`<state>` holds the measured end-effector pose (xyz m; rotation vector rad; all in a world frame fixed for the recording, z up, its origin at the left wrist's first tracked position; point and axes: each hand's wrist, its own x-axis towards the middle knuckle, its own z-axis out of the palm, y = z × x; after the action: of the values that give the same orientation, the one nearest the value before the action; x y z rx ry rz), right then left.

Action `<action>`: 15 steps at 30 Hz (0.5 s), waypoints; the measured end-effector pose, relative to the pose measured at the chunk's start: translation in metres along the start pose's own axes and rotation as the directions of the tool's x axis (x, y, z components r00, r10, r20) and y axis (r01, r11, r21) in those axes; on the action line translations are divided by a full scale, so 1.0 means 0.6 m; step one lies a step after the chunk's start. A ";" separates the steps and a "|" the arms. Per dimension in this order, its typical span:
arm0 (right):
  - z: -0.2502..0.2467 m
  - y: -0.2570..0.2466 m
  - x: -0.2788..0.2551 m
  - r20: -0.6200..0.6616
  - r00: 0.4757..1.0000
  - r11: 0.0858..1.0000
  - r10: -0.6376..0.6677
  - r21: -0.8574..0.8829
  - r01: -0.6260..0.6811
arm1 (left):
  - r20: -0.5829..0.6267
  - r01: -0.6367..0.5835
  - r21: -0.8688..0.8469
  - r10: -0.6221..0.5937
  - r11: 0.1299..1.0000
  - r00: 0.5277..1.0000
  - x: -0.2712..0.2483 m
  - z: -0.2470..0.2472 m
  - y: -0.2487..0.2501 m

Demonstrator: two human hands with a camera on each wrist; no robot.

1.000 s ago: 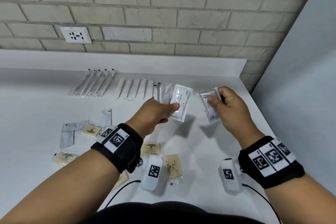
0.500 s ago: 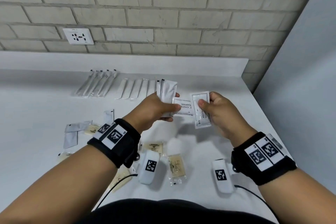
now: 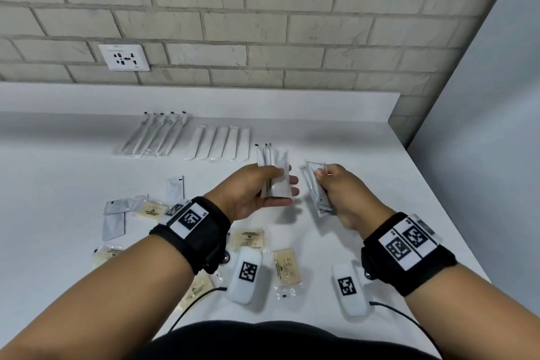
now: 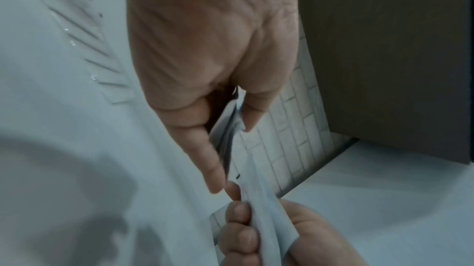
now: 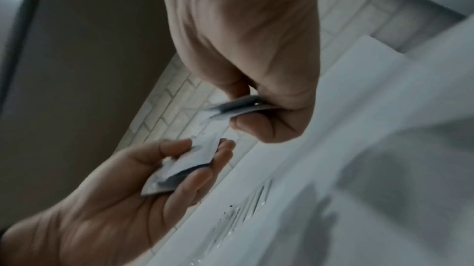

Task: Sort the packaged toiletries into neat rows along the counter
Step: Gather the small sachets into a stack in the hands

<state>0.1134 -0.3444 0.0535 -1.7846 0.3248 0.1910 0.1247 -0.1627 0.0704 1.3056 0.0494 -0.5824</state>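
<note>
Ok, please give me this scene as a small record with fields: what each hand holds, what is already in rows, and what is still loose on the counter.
left hand: holds a bunch of white sachets
right hand: pinches a few white sachets
back row, left: clear long packets, side by side
back row, right: white flat strips, side by side
loose, left: silver sachets
loose, near: yellow soap packets
surface: white counter
wall: power socket on bricks
</note>
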 end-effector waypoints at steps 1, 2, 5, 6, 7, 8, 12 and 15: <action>-0.003 -0.001 0.002 -0.007 0.999 0.991 0.038 0.126 -0.037 | -0.019 -0.014 -0.037 0.014 0.999 1.000 0.001 -0.002 -0.004; -0.005 -0.005 0.003 -0.002 0.998 0.971 0.055 0.234 -0.053 | -0.043 -0.034 -0.066 0.031 0.997 0.999 0.002 -0.003 -0.006; -0.012 -0.026 0.002 0.068 0.997 0.889 0.021 0.455 -0.049 | -0.081 -0.084 -0.070 0.078 0.994 0.994 0.005 0.005 -0.011; -0.013 -0.031 0.002 0.099 0.995 0.863 -0.003 0.502 -0.047 | -0.072 -0.091 -0.066 0.086 0.994 0.994 0.005 0.008 -0.011; -0.012 -0.036 0.001 0.134 0.991 0.850 -0.022 0.524 -0.052 | -0.053 -0.096 -0.050 0.093 0.994 0.994 0.004 0.011 -0.011; -0.010 -0.036 0.000 0.170 0.985 0.849 -0.028 0.525 -0.066 | -0.024 -0.102 -0.024 0.101 0.995 0.995 0.003 0.014 -0.011; -0.008 -0.029 -0.007 0.210 0.975 0.914 -0.076 0.406 -0.016 | 0.036 -0.106 0.062 0.104 0.992 0.994 0.003 0.014 -0.012; -0.019 -0.035 -0.002 -0.068 0.920 0.911 -0.387 0.125 0.393 | -0.045 -0.060 0.019 0.061 0.998 0.997 0.006 0.002 -0.007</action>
<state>0.1186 -0.3507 0.0759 -1.6809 0.0040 -0.1511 0.1257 -0.1657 0.0654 1.3334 0.0427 -0.5025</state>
